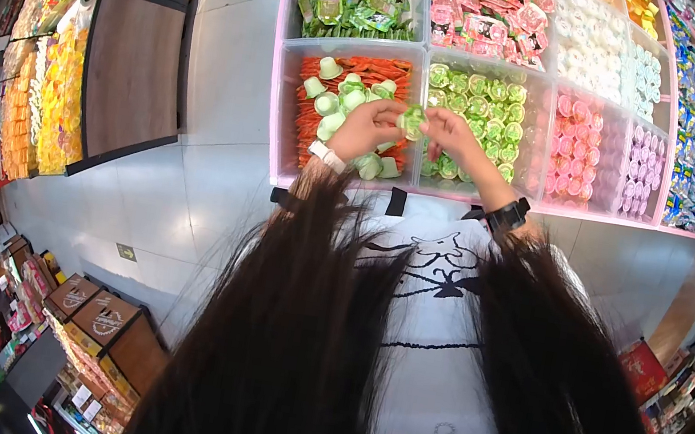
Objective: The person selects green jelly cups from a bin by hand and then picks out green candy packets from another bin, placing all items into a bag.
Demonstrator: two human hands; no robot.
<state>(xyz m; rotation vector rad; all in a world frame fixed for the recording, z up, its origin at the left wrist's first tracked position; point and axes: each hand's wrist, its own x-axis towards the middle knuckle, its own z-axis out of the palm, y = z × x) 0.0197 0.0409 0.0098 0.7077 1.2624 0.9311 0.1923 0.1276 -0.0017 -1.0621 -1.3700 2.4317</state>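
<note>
Head view: my left hand (366, 133) and right hand (452, 134) are both partly curled, fingers pinching one green-topped cup (413, 123) between them (how firmly, I can't tell). Loose pale green cups (327, 103) lie on orange packets (376, 68) below my left hand; rows of green-lidded cups (495, 98) sit below my right.

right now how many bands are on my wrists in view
2: a white band on the wrist of the left hand, a black band on that of the right hand. Hair could hide others.
</note>
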